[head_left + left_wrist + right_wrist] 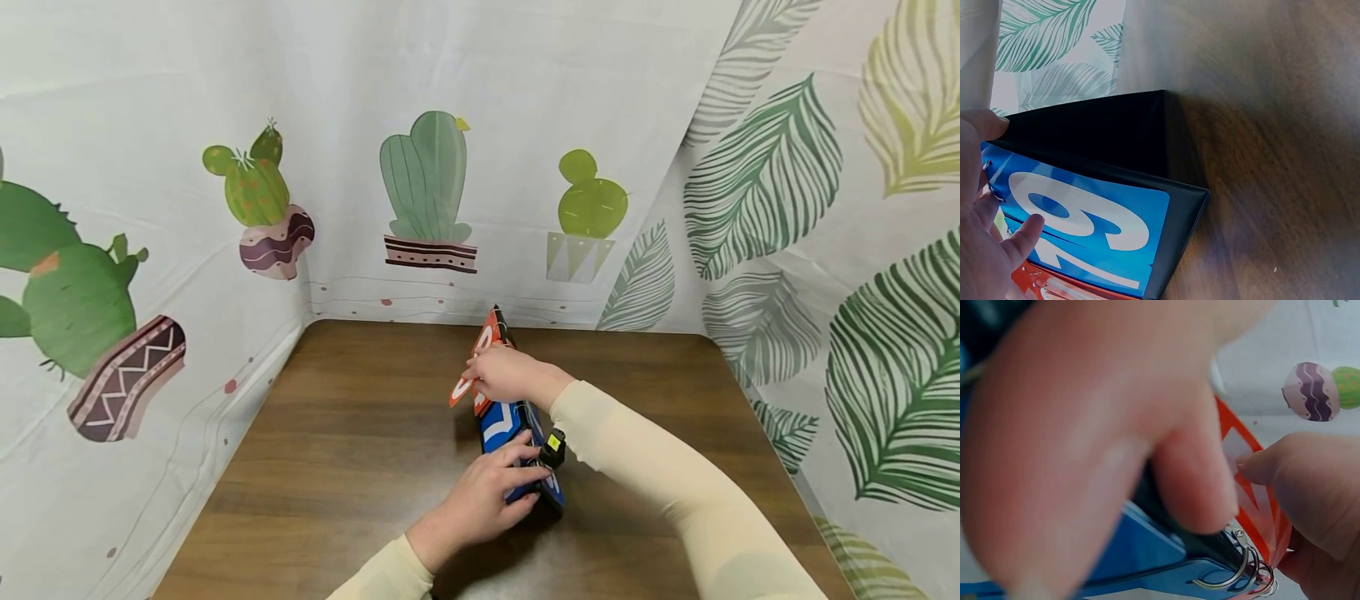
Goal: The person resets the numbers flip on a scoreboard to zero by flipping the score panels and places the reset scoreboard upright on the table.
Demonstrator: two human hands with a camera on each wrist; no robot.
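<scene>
A black tent-shaped flip scoreboard (557, 500), its number cards hung on metal rings (1263, 578), stands on the table. The left hand (487, 493) holds its near end, fingers laid across the ridge, one fingertip on a blue card (1085, 209) with a large white digit. At the far end the right hand (508, 372) pinches a red card (457, 392) that is lifted away from the board. In the right wrist view, that red card (1244, 462) shows between the right hand's thumb and fingers, while the blurred fingers of the left hand fill the foreground.
The scoreboard stands on a brown wooden table (337, 450). Behind it and along the sides hangs a white curtain (510, 75) with printed cacti and leaves. A small black wrist camera (552, 450) sits under the right wrist, close to the left hand's fingers.
</scene>
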